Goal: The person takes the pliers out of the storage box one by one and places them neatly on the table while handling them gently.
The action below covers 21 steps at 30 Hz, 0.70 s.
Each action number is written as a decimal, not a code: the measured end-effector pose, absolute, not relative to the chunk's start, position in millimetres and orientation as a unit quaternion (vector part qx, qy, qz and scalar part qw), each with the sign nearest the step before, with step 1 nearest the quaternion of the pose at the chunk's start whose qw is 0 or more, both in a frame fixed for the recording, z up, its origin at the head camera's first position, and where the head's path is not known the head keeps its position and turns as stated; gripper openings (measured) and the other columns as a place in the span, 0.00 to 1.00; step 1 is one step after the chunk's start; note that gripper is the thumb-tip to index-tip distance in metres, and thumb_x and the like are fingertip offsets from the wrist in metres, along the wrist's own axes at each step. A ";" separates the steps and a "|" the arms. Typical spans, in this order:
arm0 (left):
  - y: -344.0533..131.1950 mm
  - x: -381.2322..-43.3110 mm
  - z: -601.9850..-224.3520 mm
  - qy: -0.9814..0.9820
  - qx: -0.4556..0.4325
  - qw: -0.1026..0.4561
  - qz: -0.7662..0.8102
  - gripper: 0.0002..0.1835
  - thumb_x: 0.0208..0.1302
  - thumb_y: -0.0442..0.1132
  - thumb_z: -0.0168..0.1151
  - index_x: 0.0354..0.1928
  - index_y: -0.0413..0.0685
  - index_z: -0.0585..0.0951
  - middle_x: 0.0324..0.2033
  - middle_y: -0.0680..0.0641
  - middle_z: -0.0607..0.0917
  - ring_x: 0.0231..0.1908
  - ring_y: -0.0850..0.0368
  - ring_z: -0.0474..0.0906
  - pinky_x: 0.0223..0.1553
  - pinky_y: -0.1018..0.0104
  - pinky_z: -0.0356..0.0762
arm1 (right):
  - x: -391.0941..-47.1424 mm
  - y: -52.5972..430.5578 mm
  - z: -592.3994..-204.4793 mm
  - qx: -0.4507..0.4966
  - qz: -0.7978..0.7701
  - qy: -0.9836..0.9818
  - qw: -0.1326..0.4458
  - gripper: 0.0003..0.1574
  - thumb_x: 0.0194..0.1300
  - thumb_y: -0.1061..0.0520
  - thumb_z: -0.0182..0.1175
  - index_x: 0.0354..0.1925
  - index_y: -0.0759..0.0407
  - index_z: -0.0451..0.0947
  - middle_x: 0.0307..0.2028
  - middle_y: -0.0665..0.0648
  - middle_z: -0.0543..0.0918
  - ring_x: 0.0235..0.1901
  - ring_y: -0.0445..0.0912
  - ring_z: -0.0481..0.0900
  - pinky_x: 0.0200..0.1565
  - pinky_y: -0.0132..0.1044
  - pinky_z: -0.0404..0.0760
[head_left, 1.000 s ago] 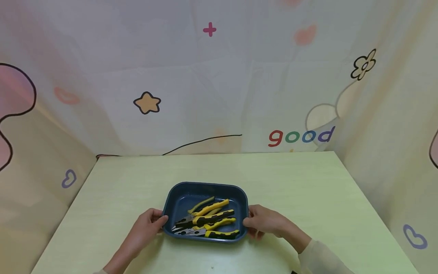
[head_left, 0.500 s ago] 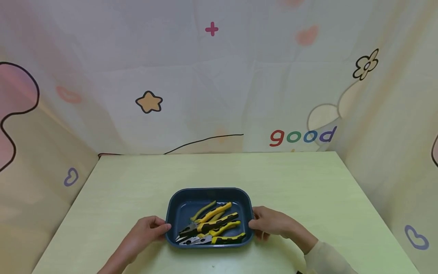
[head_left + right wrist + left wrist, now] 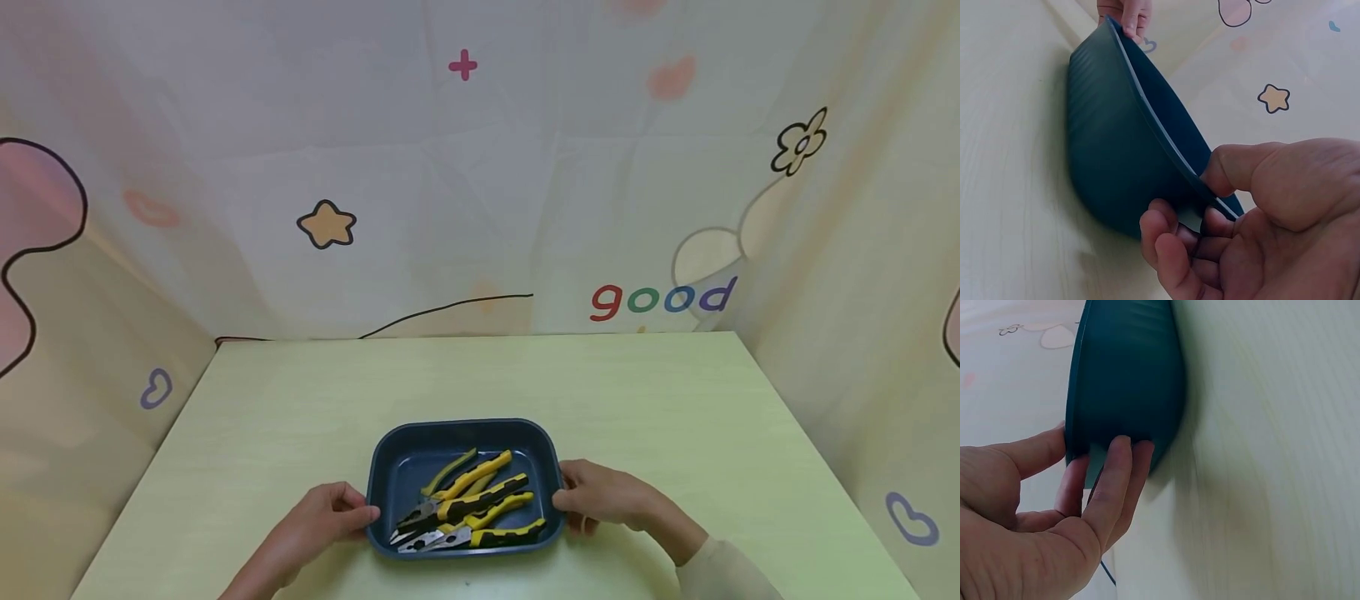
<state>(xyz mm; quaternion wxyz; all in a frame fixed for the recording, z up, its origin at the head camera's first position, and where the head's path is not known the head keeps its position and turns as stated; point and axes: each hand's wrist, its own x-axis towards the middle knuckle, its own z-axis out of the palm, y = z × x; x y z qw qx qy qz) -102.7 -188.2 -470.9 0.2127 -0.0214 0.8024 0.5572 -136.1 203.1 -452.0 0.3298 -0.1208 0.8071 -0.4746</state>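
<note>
A dark blue rectangular tray with rounded corners is held between both hands near the front of the table. Inside it lies a pile of pliers with yellow and black handles, their metal jaws toward the left. My left hand pinches the tray's left rim, thumb on top and fingers beneath. On the opposite side my right hand grips the rim in the same way. In the left wrist view, fingertips press against the tray's outer wall. The right wrist view shows the thumb over the rim.
The pale wooden table extends behind and to both sides of the tray. A printed curtain with a star, a flower and the word "good" encloses the back and sides.
The tray has come toward the front of the table and slightly right, with both hands on its rim throughout. The pliers have moved along inside it.
</note>
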 end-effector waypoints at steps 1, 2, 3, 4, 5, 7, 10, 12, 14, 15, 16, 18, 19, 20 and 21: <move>-188.5 -102.3 -470.8 0.801 -0.017 0.218 0.558 0.09 0.69 0.33 0.68 0.40 0.32 0.79 0.34 0.45 0.85 0.36 0.53 0.85 0.46 0.55 0.86 | -135.6 203.7 -452.8 -0.120 -0.475 0.807 0.331 0.05 0.67 0.62 0.57 0.39 0.64 0.74 0.26 0.58 0.82 0.24 0.46 0.78 0.26 0.36 0.78; -188.3 -102.4 -470.4 0.801 -0.019 0.223 0.555 0.09 0.69 0.34 0.68 0.39 0.33 0.79 0.34 0.45 0.85 0.36 0.53 0.85 0.46 0.55 0.86 | -135.1 204.3 -453.5 -0.119 -0.475 0.807 0.331 0.05 0.67 0.62 0.57 0.39 0.64 0.74 0.26 0.58 0.82 0.24 0.46 0.78 0.26 0.36 0.78; -188.0 -102.4 -470.0 0.802 -0.022 0.228 0.552 0.09 0.69 0.34 0.68 0.39 0.33 0.79 0.34 0.45 0.85 0.36 0.53 0.85 0.46 0.55 0.86 | -134.7 204.7 -454.1 -0.118 -0.475 0.806 0.332 0.05 0.67 0.62 0.57 0.39 0.64 0.74 0.26 0.58 0.82 0.24 0.46 0.78 0.26 0.36 0.77; -187.4 -102.5 -469.7 0.803 -0.027 0.232 0.548 0.10 0.69 0.35 0.68 0.39 0.34 0.79 0.34 0.45 0.85 0.36 0.53 0.85 0.46 0.56 0.86 | -134.4 205.2 -454.7 -0.118 -0.474 0.806 0.333 0.05 0.67 0.62 0.57 0.39 0.64 0.74 0.26 0.57 0.82 0.24 0.46 0.78 0.26 0.36 0.77; -187.0 -102.3 -469.5 0.805 -0.031 0.237 0.543 0.10 0.69 0.35 0.69 0.39 0.34 0.79 0.34 0.45 0.85 0.36 0.53 0.85 0.46 0.56 0.86 | -134.1 205.6 -455.0 -0.119 -0.474 0.806 0.334 0.06 0.67 0.62 0.57 0.40 0.64 0.74 0.26 0.57 0.81 0.24 0.46 0.78 0.26 0.36 0.77; -186.0 -102.0 -469.0 0.807 -0.041 0.246 0.535 0.10 0.69 0.36 0.69 0.39 0.35 0.79 0.34 0.46 0.85 0.37 0.53 0.86 0.47 0.56 0.85 | -133.2 206.6 -455.4 -0.120 -0.473 0.807 0.334 0.06 0.67 0.62 0.57 0.40 0.64 0.74 0.26 0.57 0.82 0.25 0.46 0.78 0.26 0.36 0.77; -184.8 -100.6 -468.2 0.806 -0.049 0.258 0.530 0.10 0.69 0.36 0.69 0.39 0.36 0.79 0.34 0.46 0.86 0.38 0.52 0.86 0.47 0.56 0.85 | -131.3 208.3 -454.8 -0.122 -0.471 0.807 0.335 0.05 0.68 0.62 0.56 0.40 0.64 0.74 0.26 0.57 0.82 0.25 0.47 0.78 0.26 0.36 0.78; -183.8 -99.7 -467.5 0.806 -0.053 0.265 0.526 0.10 0.69 0.36 0.69 0.39 0.36 0.79 0.34 0.46 0.86 0.38 0.52 0.87 0.47 0.57 0.85 | -129.7 209.8 -454.3 -0.123 -0.472 0.806 0.336 0.05 0.68 0.62 0.56 0.39 0.64 0.74 0.26 0.58 0.82 0.25 0.47 0.78 0.26 0.37 0.77; -182.6 -98.6 -467.2 0.807 -0.056 0.268 0.523 0.11 0.68 0.37 0.70 0.38 0.37 0.78 0.35 0.46 0.87 0.38 0.52 0.86 0.47 0.57 0.84 | -128.2 211.3 -453.9 -0.122 -0.473 0.804 0.339 0.05 0.68 0.62 0.56 0.39 0.64 0.74 0.26 0.57 0.81 0.25 0.47 0.78 0.26 0.36 0.77; -182.0 -98.1 -467.4 0.807 -0.056 0.269 0.523 0.11 0.68 0.36 0.70 0.38 0.37 0.78 0.35 0.46 0.87 0.39 0.52 0.86 0.47 0.57 0.84 | -127.3 212.1 -453.8 -0.121 -0.474 0.803 0.340 0.05 0.68 0.61 0.57 0.39 0.64 0.74 0.26 0.57 0.82 0.25 0.47 0.78 0.26 0.36 0.77; -181.4 -97.4 -467.4 0.808 -0.058 0.270 0.521 0.11 0.68 0.37 0.71 0.38 0.37 0.78 0.34 0.46 0.86 0.38 0.53 0.86 0.46 0.58 0.84 | -126.6 212.8 -453.7 -0.120 -0.474 0.803 0.341 0.05 0.68 0.61 0.57 0.40 0.64 0.74 0.26 0.57 0.81 0.25 0.47 0.78 0.26 0.36 0.77; -180.1 -96.1 -467.6 0.809 -0.063 0.272 0.517 0.11 0.67 0.37 0.71 0.38 0.38 0.78 0.34 0.47 0.86 0.37 0.53 0.84 0.46 0.58 0.83 | -125.2 214.1 -453.4 -0.118 -0.476 0.801 0.345 0.06 0.68 0.61 0.57 0.40 0.64 0.74 0.27 0.57 0.81 0.25 0.46 0.78 0.26 0.35 0.77; -179.4 -95.3 -467.9 0.809 -0.064 0.273 0.517 0.12 0.67 0.37 0.71 0.37 0.38 0.78 0.34 0.47 0.85 0.37 0.53 0.83 0.45 0.58 0.83 | -124.4 215.0 -453.1 -0.118 -0.476 0.800 0.346 0.06 0.68 0.61 0.57 0.40 0.64 0.74 0.27 0.57 0.81 0.25 0.46 0.78 0.26 0.35 0.77; -178.9 -94.8 -468.0 0.809 -0.067 0.275 0.515 0.12 0.67 0.38 0.71 0.37 0.38 0.78 0.33 0.47 0.85 0.37 0.54 0.82 0.45 0.59 0.82 | -123.6 215.6 -453.1 -0.117 -0.477 0.799 0.347 0.06 0.68 0.61 0.57 0.40 0.64 0.74 0.27 0.57 0.81 0.25 0.46 0.78 0.26 0.35 0.77; -178.4 -94.3 -468.1 0.809 -0.067 0.276 0.514 0.12 0.68 0.38 0.71 0.37 0.38 0.78 0.33 0.47 0.85 0.36 0.54 0.82 0.44 0.59 0.82 | -122.8 216.3 -452.8 -0.117 -0.478 0.798 0.348 0.06 0.68 0.61 0.57 0.40 0.64 0.74 0.27 0.57 0.81 0.25 0.46 0.78 0.26 0.35 0.77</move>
